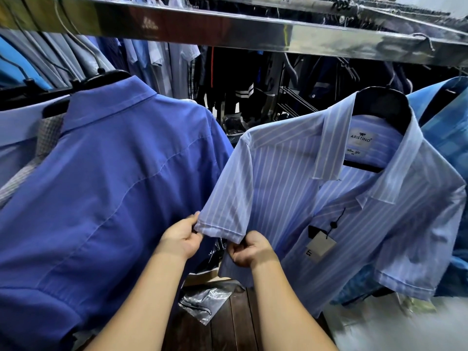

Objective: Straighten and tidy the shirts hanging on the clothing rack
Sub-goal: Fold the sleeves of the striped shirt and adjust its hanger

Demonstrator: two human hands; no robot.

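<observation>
Two hands met at the hem of one sleeve (225,198). The left hand (181,239) pinched the left corner of the hem between thumb and fingers. The right hand (249,249) pinched the other corner with curled fingers, so the hem edge lay stretched between them. The sleeve belonged to the striped shirt (291,178), which hung at the right on a black hanger (382,105) under the metal rail (228,29), collar open, with a tag (320,245) on its front. At the left hung the blue shirt (114,186), back toward the camera, its edge just beside the left hand. Between the two shirts was a narrow gap, where dark clothes (240,77) showed behind. Below the hands the gap opened down to the wooden floor (235,325), where a clear bag (205,300) lay. A bright shirt (445,127) pressed against the striped shirt at the far right.
</observation>
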